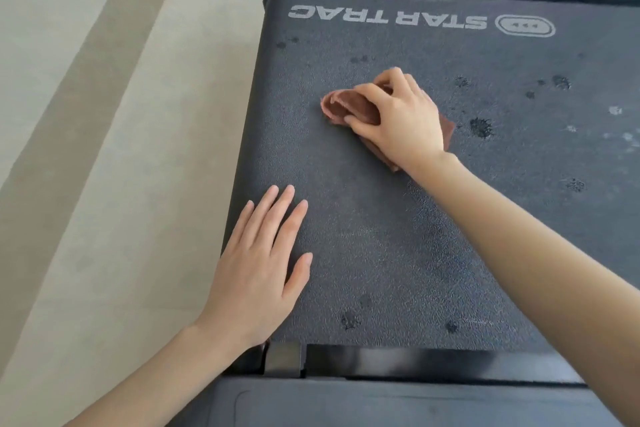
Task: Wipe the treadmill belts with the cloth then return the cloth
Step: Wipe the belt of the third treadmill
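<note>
Now the right hand [398,118] grips the cloth [349,107] against the belt [398,253], below its logo [388,17]. Left hand [259,267] lies flat, released, nearer the belt's edge. Press evenly; sweep toward the dark spots [481,126].

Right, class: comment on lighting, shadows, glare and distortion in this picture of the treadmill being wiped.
Head view: soft light; broad diagonal shadow bands cross the floor; the glossy strip at the belt's near end shows glare; the wide-angle lens bows the belt's edges; right hand and cloth show little blur.
</note>
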A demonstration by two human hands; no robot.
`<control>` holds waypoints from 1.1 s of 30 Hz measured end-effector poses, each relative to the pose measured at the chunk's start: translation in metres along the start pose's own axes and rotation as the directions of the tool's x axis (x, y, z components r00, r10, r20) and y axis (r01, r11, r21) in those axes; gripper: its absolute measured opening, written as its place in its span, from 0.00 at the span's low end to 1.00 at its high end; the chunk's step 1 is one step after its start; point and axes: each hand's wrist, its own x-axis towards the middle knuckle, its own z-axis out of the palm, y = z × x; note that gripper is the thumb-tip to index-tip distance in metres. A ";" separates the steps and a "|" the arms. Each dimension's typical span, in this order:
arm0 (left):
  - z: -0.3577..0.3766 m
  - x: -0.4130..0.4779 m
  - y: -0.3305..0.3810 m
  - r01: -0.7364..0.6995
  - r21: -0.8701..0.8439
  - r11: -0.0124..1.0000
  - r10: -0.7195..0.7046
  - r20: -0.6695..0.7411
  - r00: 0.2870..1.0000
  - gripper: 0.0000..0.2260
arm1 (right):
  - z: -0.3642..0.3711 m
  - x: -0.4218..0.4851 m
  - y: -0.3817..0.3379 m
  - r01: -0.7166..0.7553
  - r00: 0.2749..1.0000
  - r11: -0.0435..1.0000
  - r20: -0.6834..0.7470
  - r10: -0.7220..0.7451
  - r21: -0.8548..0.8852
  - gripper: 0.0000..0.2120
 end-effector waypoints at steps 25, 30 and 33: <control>-0.003 -0.004 -0.001 0.023 -0.087 0.996 -0.027 -0.037 0.999 0.29 | -0.007 -0.009 0.003 -0.066 0.998 0.994 -0.016 0.065 -0.091 0.21; -0.015 -0.029 0.002 0.049 -0.057 0.997 -0.049 0.001 0.999 0.30 | -0.025 -0.067 -0.031 0.072 0.997 0.997 -0.010 -0.072 0.012 0.19; -0.018 -0.068 0.009 0.124 -0.150 0.981 -0.118 0.048 0.992 0.31 | -0.047 -0.138 -0.067 0.229 0.973 0.960 -0.007 -0.231 0.162 0.15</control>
